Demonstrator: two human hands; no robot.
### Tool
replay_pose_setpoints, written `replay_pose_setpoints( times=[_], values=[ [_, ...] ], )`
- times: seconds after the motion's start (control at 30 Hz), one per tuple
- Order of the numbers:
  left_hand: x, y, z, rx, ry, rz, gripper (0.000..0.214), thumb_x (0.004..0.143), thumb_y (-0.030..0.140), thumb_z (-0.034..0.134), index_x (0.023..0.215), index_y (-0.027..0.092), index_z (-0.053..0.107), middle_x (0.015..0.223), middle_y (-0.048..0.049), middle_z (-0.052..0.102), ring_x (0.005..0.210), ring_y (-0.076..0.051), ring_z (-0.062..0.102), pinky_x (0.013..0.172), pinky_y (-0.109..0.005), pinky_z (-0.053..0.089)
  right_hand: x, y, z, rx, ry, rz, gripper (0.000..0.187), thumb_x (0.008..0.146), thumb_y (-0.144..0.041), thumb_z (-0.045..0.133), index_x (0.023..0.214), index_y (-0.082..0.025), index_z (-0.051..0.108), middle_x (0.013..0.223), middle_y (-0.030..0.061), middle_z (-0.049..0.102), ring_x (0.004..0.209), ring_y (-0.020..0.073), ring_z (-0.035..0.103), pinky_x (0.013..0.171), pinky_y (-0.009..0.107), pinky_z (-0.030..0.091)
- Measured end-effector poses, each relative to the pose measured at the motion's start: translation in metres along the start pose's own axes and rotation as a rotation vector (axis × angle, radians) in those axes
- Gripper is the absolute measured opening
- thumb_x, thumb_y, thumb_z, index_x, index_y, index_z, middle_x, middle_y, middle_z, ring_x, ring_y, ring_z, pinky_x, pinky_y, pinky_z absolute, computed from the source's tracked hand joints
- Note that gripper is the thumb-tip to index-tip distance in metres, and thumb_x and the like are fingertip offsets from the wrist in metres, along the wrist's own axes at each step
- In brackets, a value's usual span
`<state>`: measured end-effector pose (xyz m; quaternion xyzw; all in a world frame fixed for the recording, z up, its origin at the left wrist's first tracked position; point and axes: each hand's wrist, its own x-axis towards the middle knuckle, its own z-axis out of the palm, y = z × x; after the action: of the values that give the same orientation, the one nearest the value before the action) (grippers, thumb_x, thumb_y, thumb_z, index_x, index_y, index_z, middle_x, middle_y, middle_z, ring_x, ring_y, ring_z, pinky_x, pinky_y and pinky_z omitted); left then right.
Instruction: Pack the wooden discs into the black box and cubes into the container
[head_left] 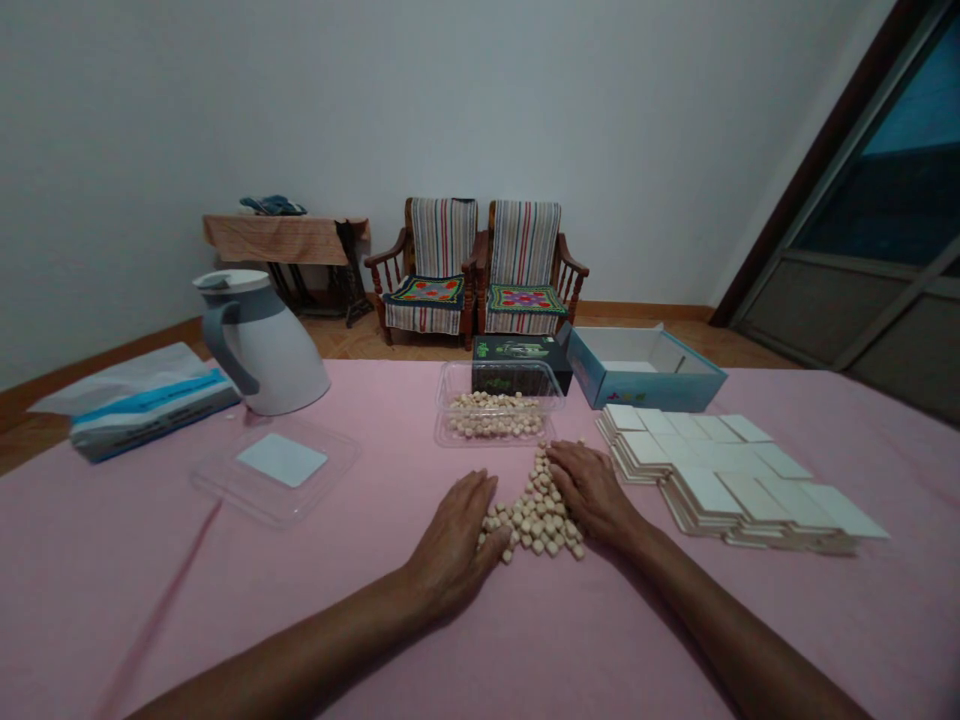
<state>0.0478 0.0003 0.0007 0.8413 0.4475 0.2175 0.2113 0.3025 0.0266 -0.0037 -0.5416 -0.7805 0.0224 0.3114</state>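
A heap of small beige cubes (538, 517) lies on the pink tablecloth (300, 610) in front of me. My left hand (454, 545) lies flat on the cloth at the heap's left side, fingers stretched out and touching the cubes. My right hand (589, 490) rests at the heap's right side, fingers extended along it. Both hands flank the heap and neither holds anything. Just behind the heap stands a clear plastic tray (450, 432) with more of the same cubes in it.
Stacks of cream tiles (720, 475) spread out to the right. Behind them sit an open blue box (645, 385) and a dark box (517, 362). A clear lid (274, 470), a white jug (262, 340) and a wrapped package (142, 405) are on the left. Two striped chairs (476, 270) stand beyond.
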Motion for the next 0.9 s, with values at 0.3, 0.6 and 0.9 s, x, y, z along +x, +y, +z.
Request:
replay_pose_setpoints(
  times=[0.3, 0.6, 0.9],
  values=[
    [0.04, 0.026, 0.016, -0.155, -0.019, 0.177, 0.054, 0.093, 0.04, 0.041, 0.141, 0.015, 0.033, 0.144, -0.015, 0.041, 0.133, -0.024, 0.038, 0.115, -0.045, 0.029, 0.013, 0.001, -0.011, 0.152, 0.043, 0.033, 0.029, 0.094, -0.027, 0.038, 0.102, -0.019, 0.064, 0.102, 0.0086, 0.068, 0.097, 0.0203, 0.06, 0.087, 0.037, 0.045],
    [0.036, 0.016, 0.0, -0.201, 0.154, 0.078, 0.038, 0.091, 0.034, 0.045, 0.126, 0.018, 0.049, 0.127, -0.0126, 0.056, 0.119, -0.022, 0.051, 0.103, -0.043, 0.042, 0.025, -0.001, 0.002, -0.078, -0.196, 0.098, 0.034, 0.093, -0.023, 0.037, 0.12, -0.017, 0.058, 0.121, 0.0129, 0.063, 0.113, 0.0252, 0.054, 0.095, 0.042, 0.036],
    [0.024, -0.013, -0.017, -0.26, 0.335, -0.041, 0.022, 0.064, 0.003, 0.038, 0.067, 0.017, 0.055, 0.069, -0.0019, 0.057, 0.072, -0.016, 0.055, 0.068, -0.028, 0.043, 0.033, -0.007, -0.015, 0.047, -0.304, 0.086, 0.027, 0.088, -0.02, 0.047, 0.107, -0.02, 0.066, 0.107, 0.0074, 0.068, 0.102, 0.0206, 0.059, 0.09, 0.035, 0.039]
  ],
)
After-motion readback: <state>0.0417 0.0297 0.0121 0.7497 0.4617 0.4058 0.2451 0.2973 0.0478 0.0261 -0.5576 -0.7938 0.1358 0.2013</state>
